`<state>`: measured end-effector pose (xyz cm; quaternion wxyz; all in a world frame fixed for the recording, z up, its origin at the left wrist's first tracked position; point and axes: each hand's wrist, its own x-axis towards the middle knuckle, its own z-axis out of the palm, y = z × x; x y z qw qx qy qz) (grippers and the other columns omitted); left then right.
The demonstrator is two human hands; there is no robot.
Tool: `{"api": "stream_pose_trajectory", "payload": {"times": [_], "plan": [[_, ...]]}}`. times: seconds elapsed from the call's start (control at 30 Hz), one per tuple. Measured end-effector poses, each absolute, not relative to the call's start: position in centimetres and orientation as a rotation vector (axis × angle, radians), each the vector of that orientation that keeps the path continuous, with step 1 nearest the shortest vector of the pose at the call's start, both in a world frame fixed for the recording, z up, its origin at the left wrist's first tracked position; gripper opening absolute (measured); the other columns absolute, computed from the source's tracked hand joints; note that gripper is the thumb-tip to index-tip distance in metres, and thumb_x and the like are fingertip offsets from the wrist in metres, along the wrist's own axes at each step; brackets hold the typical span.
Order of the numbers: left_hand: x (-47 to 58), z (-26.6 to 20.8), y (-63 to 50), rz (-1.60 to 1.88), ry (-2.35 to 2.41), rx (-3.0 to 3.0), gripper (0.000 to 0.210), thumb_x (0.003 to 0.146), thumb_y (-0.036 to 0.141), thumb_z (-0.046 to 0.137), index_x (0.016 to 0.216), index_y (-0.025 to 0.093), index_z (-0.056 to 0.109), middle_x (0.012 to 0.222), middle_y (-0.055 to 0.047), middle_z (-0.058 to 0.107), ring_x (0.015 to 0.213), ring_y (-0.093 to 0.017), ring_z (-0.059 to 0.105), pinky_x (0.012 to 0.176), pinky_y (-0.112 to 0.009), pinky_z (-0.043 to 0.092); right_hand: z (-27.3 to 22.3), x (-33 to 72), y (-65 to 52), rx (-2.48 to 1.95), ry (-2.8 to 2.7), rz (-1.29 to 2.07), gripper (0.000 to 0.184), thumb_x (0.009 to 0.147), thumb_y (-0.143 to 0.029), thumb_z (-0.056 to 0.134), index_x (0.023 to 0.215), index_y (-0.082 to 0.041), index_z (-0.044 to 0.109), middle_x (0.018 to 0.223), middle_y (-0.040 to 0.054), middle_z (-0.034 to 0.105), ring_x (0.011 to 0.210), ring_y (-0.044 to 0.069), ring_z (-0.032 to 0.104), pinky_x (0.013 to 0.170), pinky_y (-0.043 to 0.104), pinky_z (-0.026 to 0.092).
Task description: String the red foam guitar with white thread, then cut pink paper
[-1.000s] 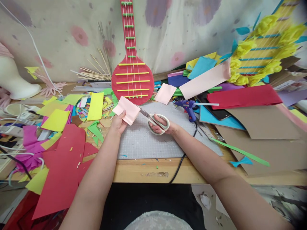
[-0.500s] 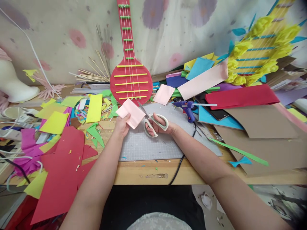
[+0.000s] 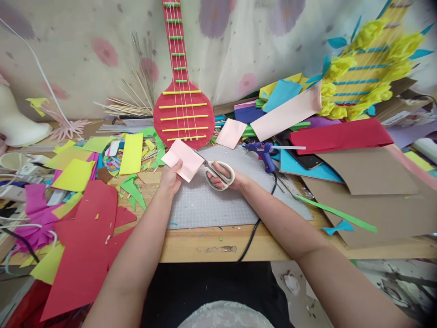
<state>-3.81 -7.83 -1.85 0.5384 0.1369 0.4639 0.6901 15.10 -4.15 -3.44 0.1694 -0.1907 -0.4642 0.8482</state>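
Observation:
My left hand [image 3: 171, 178] pinches a pale pink paper square [image 3: 184, 160] by its lower left side, thumb on top. In my right hand [image 3: 223, 175] are scissors [image 3: 229, 169] with whitish handles, fingers through the loops. The blades lie along the right edge of the square, partly hidden by it, and the handles are nearly together. Both hands are above a grey cutting mat [image 3: 205, 214]. A second pale pink piece [image 3: 231, 134] lies just beyond the mat, near a red paper lute-like instrument [image 3: 184, 114] with yellow and green strips.
Right of the mat lies a blue glue gun [image 3: 264, 152], its black cord [image 3: 251, 239] running over the table edge. Red sheets [image 3: 85, 228] and yellow scraps [image 3: 74, 175] cover the left side. Brown cardboard [image 3: 368, 171] and a folded red sheet [image 3: 341, 139] lie right.
The scissor handles have come closer together, and the blades have closed along the pink square's edge. The whole view has shifted slightly.

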Motion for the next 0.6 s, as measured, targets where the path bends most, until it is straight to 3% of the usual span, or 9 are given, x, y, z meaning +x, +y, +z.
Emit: {"api": "stream_pose_trajectory", "payload": {"times": [0.17, 0.4, 0.6], "plan": [[-3.9, -2.0, -8.0, 1.629, 1.085, 0.357, 0.033, 0.078, 0.004, 0.061, 0.109, 0.016, 0.065, 0.101, -0.008, 0.073, 0.093, -0.018, 0.069, 0.094, -0.034, 0.051, -3.4, 15.5, -4.5, -0.512, -1.365, 2.405, 0.049, 0.091, -0.059, 0.035, 0.080, -0.015, 0.051, 0.049, -0.0063, 0.038, 0.039, 0.005, 0.037, 0.037, 0.016, 0.029], [-3.5, -2.4, -8.1, 1.562, 1.063, 0.404, 0.031, 0.073, 0.005, 0.067, 0.102, 0.016, 0.067, 0.091, -0.007, 0.074, 0.088, -0.019, 0.070, 0.092, -0.036, 0.052, -2.3, 15.5, -4.0, -0.439, -1.391, 2.512, 0.063, 0.088, -0.068, 0.021, 0.081, -0.014, 0.053, 0.054, -0.0014, 0.049, 0.046, 0.009, 0.046, 0.047, 0.023, 0.041], [-3.6, -2.5, -7.9, 1.578, 1.059, 0.384, 0.028, 0.074, 0.006, 0.066, 0.100, 0.016, 0.067, 0.092, -0.008, 0.074, 0.090, -0.019, 0.069, 0.093, -0.036, 0.052, -1.6, 14.7, -3.2, -0.499, -1.451, 2.470, 0.063, 0.087, -0.070, 0.023, 0.078, -0.014, 0.052, 0.051, -0.0014, 0.050, 0.044, 0.010, 0.049, 0.044, 0.022, 0.042]]}}
